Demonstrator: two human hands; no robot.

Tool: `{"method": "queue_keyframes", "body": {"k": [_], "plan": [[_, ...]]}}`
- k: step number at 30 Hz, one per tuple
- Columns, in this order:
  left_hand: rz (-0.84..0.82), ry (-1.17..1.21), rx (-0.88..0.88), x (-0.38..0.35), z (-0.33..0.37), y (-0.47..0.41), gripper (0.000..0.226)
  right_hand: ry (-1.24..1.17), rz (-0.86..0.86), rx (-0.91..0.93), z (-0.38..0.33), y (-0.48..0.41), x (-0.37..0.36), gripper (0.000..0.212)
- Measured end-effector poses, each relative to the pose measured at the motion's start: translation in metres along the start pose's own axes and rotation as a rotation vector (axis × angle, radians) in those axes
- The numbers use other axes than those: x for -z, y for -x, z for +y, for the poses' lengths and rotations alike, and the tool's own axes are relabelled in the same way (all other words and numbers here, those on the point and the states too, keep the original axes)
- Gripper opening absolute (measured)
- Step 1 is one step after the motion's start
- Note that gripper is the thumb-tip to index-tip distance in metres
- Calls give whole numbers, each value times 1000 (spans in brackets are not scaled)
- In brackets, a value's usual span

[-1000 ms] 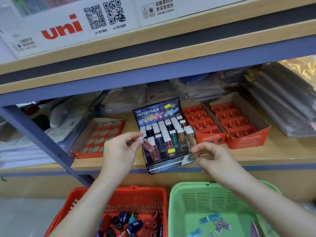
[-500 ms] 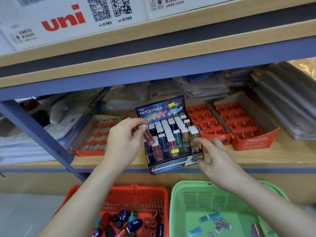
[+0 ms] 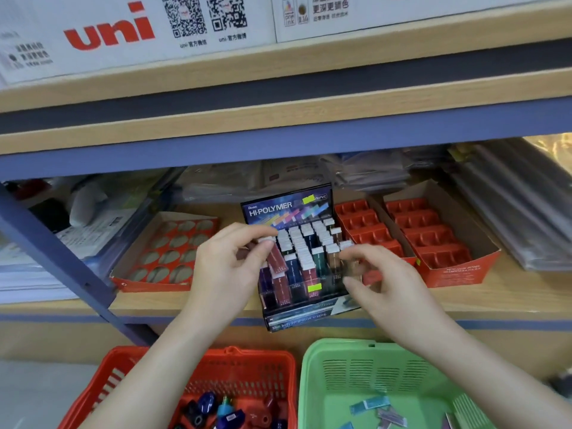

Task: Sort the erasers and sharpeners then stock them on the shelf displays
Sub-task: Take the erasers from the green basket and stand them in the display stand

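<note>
Eraser (image 3: 275, 258) (red) pinched in L hand (image 3: 229, 267) over display box (image 3: 288, 205); R hand (image 3: 393, 286) curled, grip unclear.

Two hands: left hand (image 3: 226, 274), right hand (image 3: 393, 289). Two baskets: red basket (image 3: 130, 376) 7 o'clock, green basket (image 3: 312, 382) 5 o'clock. One eraser display box (image 3: 288, 205). Three red trays (image 3: 458, 270).

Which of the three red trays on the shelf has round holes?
The leftmost tray, left of the Hi-Polymer display; the middle tray and rightmost tray have rectangular pockets instead.
</note>
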State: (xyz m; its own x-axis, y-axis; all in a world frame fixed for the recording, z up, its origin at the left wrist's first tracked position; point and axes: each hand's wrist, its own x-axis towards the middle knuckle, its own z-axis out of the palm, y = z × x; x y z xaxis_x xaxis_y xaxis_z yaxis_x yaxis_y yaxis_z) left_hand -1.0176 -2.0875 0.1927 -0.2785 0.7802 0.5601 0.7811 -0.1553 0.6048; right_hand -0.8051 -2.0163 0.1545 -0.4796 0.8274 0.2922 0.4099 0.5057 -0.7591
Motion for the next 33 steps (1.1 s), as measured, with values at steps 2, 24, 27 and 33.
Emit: {"method": "queue_keyframes", "body": {"k": [2, 24, 27, 33], "plan": [[-40, 82, 32, -9, 12, -1, 19, -124, -74, -8, -16, -16, -5, 34], [-257, -239, 262, -10, -44, 1, 15, -525, 166, -296, -2, -59, -3, 12], [-91, -11, 334, -5, -45, -6, 29, -537, 159, -317, -6, -65, 0, 15], [-49, 300, 347, -12, -24, -35, 25, -703, 115, -412, -9, -73, 1, 21]]}}
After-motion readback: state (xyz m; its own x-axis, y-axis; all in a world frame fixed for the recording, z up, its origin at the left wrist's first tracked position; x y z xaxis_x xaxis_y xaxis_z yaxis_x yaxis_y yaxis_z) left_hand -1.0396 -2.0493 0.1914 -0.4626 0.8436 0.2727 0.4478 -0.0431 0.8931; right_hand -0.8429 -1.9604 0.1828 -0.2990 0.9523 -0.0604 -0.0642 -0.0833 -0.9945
